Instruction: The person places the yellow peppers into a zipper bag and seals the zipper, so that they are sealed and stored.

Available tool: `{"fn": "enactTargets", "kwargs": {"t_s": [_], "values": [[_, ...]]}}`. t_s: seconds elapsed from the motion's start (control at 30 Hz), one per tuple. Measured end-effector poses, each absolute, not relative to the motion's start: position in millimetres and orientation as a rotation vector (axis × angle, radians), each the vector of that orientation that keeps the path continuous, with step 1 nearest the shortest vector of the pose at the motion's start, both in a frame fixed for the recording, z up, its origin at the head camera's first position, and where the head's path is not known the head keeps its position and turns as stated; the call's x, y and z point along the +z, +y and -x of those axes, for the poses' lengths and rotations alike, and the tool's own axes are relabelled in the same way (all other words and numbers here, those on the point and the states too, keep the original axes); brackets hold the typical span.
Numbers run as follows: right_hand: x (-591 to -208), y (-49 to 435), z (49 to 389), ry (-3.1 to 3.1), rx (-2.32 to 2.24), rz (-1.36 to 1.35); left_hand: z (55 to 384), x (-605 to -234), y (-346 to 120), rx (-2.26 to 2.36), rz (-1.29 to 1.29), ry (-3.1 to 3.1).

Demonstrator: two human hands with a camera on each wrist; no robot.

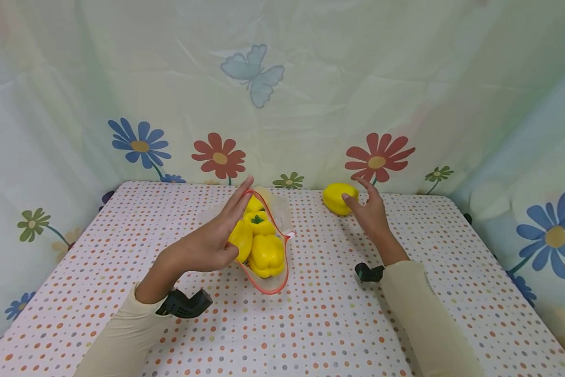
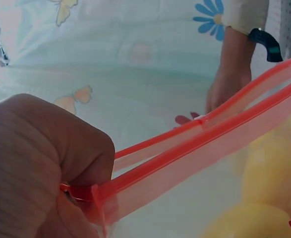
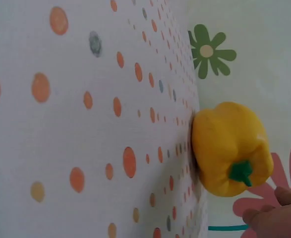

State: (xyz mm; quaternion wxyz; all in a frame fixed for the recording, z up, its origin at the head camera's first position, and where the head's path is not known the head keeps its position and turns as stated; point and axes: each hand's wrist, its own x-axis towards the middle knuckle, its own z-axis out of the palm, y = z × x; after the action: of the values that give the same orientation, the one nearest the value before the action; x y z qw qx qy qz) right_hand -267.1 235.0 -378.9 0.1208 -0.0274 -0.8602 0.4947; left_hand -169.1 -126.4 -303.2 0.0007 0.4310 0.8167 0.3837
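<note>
A clear bag with a red zip edge (image 1: pixel 287 264) lies on the table with its mouth spread, and several yellow bell peppers (image 1: pixel 267 256) are inside. At the left side of its mouth my left hand (image 1: pixel 199 243) pinches the red edge, as the left wrist view shows. Farther right, near the table's back edge, sits a single yellow bell pepper (image 1: pixel 335 198). My right hand (image 1: pixel 372 214) is just beside it with thumb and fingers apart. In the right wrist view, a gap separates the fingertips (image 3: pixel 279 215) from this pepper, whose green stem shows.
A white table cover (image 1: pixel 329 324) with coloured dots lies under everything. Behind the table hangs a cloth backdrop (image 1: pixel 310 104) printed with flowers and a butterfly. Each wrist wears a black camera, such as the left one (image 1: pixel 185 303).
</note>
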Motion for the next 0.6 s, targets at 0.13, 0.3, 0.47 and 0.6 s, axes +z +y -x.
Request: {"fn": "enactTargets", "kwargs": {"t_s": [0.13, 0.3, 0.47, 0.6], "values": [[-388, 236, 276, -2.601, 1.486, 0.19, 169, -304, -126, 1.215, -1.35, 2.551], [-397, 238, 285, -2.617, 1.535, 0.174, 169, -303, -126, 1.224, -1.334, 2.543], [-401, 240, 289, -2.618, 1.562, 0.173, 170, -303, -126, 1.221, -1.336, 2.542], [-402, 240, 290, -2.611, 1.562, 0.203, 170, -303, -127, 1.215, -1.331, 2.55]]}}
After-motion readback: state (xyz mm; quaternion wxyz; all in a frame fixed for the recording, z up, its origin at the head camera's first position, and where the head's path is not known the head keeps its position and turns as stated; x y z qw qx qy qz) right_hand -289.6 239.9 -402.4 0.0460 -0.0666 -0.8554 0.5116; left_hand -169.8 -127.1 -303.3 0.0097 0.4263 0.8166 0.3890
